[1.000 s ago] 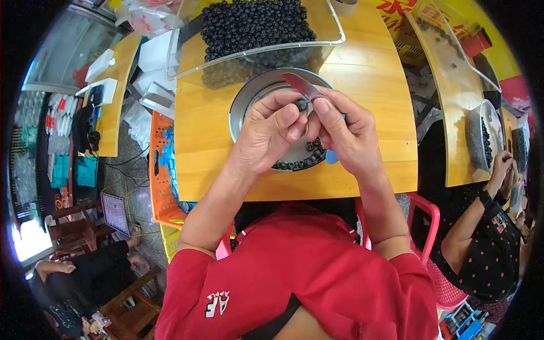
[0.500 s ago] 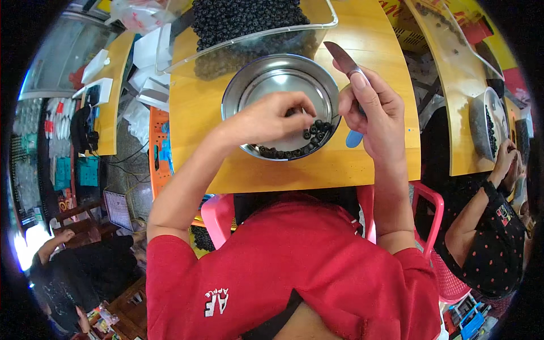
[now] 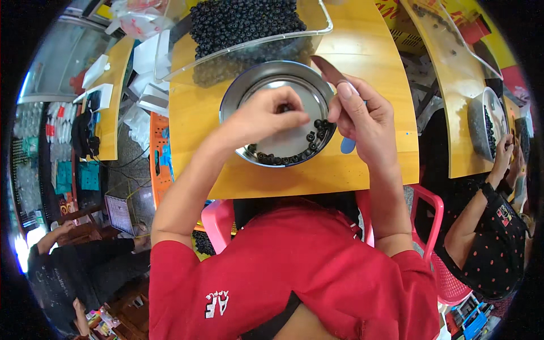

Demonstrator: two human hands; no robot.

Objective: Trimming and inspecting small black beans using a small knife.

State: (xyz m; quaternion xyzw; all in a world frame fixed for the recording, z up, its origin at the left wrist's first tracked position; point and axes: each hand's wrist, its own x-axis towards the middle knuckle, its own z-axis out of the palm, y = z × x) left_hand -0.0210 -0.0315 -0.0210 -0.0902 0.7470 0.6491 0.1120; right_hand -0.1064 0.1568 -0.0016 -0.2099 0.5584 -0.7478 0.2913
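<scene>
A metal bowl (image 3: 277,147) stands on the desk (image 3: 368,51), dark round pieces (image 3: 275,161) lining its near and right inner edge. The left hand (image 3: 263,116) hangs over the bowl, screening part of it; whether its half-curled grip pinches anything cannot be told. The right hand (image 3: 368,116), at the bowl's right, wraps its grip around a knife (image 3: 330,72). Just beyond the bowl sits a clear container (image 3: 317,33) of similar pieces; left of the bowl, an orange crate (image 3: 163,187)
</scene>
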